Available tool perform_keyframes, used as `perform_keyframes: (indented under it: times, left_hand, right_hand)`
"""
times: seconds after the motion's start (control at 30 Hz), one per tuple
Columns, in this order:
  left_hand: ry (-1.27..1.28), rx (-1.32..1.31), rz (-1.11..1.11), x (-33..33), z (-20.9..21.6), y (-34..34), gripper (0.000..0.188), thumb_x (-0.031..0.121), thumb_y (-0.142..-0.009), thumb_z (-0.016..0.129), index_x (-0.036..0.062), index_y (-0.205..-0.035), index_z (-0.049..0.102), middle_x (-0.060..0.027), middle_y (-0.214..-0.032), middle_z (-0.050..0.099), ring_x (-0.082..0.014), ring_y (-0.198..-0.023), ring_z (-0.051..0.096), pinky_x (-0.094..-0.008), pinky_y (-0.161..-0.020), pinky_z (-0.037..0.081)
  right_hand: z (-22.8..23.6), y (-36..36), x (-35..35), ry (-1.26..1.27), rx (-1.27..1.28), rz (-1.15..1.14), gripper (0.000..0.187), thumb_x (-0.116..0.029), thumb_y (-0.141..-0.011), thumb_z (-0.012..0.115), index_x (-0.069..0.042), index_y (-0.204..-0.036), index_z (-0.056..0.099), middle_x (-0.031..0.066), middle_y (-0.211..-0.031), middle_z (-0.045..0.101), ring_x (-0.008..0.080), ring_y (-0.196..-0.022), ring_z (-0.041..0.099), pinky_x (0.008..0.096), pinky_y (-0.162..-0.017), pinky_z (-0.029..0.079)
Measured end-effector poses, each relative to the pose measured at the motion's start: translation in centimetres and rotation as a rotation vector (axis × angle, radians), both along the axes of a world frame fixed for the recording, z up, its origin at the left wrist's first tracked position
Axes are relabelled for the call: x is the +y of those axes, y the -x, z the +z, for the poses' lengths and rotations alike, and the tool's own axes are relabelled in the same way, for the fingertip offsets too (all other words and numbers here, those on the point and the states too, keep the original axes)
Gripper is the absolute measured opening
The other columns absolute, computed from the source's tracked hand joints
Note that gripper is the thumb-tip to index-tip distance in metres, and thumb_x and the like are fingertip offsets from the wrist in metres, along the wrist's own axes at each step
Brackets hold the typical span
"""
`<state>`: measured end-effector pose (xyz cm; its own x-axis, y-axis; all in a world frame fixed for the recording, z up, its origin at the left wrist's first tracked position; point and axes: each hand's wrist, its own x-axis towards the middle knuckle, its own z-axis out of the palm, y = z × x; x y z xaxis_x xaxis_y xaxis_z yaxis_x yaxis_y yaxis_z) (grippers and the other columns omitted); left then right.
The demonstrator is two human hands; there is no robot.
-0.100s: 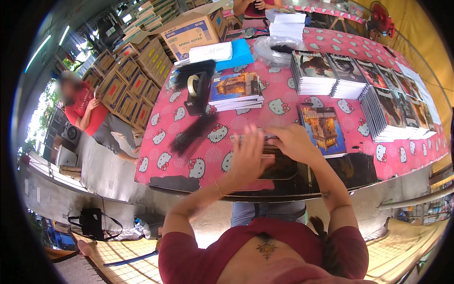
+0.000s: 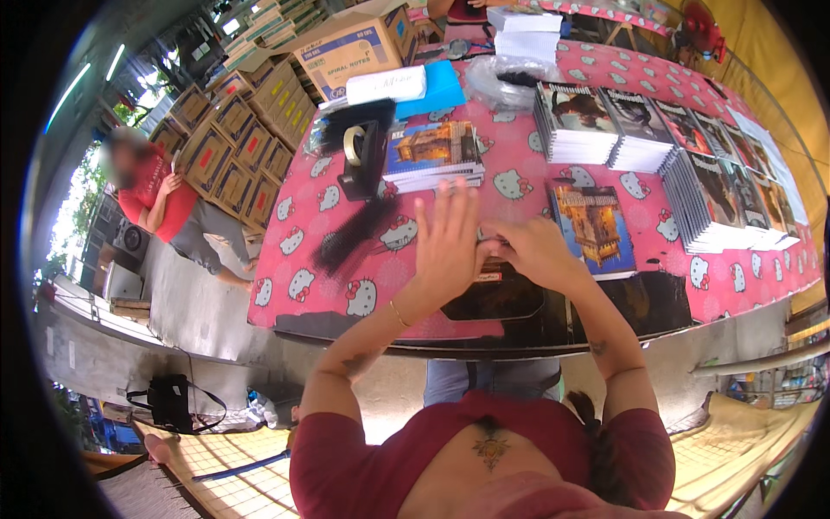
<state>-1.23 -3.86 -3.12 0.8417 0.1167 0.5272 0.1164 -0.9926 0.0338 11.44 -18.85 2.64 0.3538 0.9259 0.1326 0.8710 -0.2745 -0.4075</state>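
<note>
My left hand [image 2: 450, 238] is open, its fingers stretched and spread toward the far side of the table. Its thumb side is close to my right hand [image 2: 538, 251], whose fingers are bent inward and pressed together. What they hold, if anything, is hidden. Both hands are above a dark, flat device [image 2: 494, 303] with a small red label, by the table's near edge. Beyond my left hand is a stack of notebooks [image 2: 432, 149] with blue and orange covers. A similar notebook [image 2: 595, 227] lies to the right of my right hand. Loose black binding coils [image 2: 354, 238] lie to the left.
A black tape dispenser [image 2: 361, 160] stands beside the near stack. Several notebook piles [image 2: 577, 130] fill the table's right side. A cardboard box [image 2: 350, 59] and clear plastic wrap [image 2: 508, 82] are at the back. A person in red [image 2: 160, 195] stands off to the left.
My left hand has moved away from me, its blurred fingers now spread and clearer. My right hand stays near the device. The whole view has shifted slightly.
</note>
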Motion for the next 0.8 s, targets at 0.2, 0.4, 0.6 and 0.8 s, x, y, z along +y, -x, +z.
perform_keyframes:
  times: [0.2,0.4,0.6,0.8]
  left_hand:
    - [0.001,0.009,-0.153,0.6,0.2,4.0,0.089,0.054,-0.088,0.067,-0.0071,-0.148,0.041,-0.0259,-0.156,0.038,-0.0416,-0.148,0.034,-0.0653,-0.118,0.019]
    - [-0.024,0.311,-0.212,3.5,6.2,-0.8,0.084,0.052,-0.087,0.068,-0.0045,-0.145,0.045,-0.0224,-0.154,0.043,-0.0375,-0.145,0.039,-0.0631,-0.118,0.022]
    - [-0.092,0.135,-0.201,0.4,-0.7,2.6,0.092,0.056,-0.086,0.067,-0.0078,-0.147,0.04,-0.0287,-0.155,0.037,-0.0459,-0.146,0.034,-0.0648,-0.115,0.025]
    - [-0.245,-0.017,-0.014,3.2,3.1,-0.7,0.092,0.055,-0.086,0.065,-0.0085,-0.148,0.039,-0.0309,-0.155,0.036,-0.0469,-0.148,0.031,-0.0652,-0.116,0.023]
  right_hand:
    - [-1.7,-1.2,-2.9,-0.642,0.364,-0.042,0.054,-0.01,-0.084,0.079,-0.01,-0.134,0.057,0.0127,-0.122,0.068,0.0231,-0.111,0.066,0.0368,-0.085,0.053]
    - [-10.4,-1.5,-0.7,-0.737,1.057,-0.053,0.023,-0.008,-0.094,0.074,-0.002,-0.114,0.067,0.0019,-0.1,0.07,0.0075,-0.091,0.062,0.0221,-0.077,0.049]
    - [-9.4,0.5,0.9,-0.841,0.951,-0.122,0.019,-0.012,-0.097,0.072,0.002,-0.109,0.068,-0.0008,-0.092,0.07,0.0039,-0.085,0.059,0.0232,-0.076,0.05]
    - [-9.1,1.8,1.2,-0.84,0.984,-0.157,0.021,-0.012,-0.097,0.072,0.003,-0.111,0.067,0.0022,-0.093,0.072,0.0043,-0.084,0.061,0.0244,-0.076,0.052]
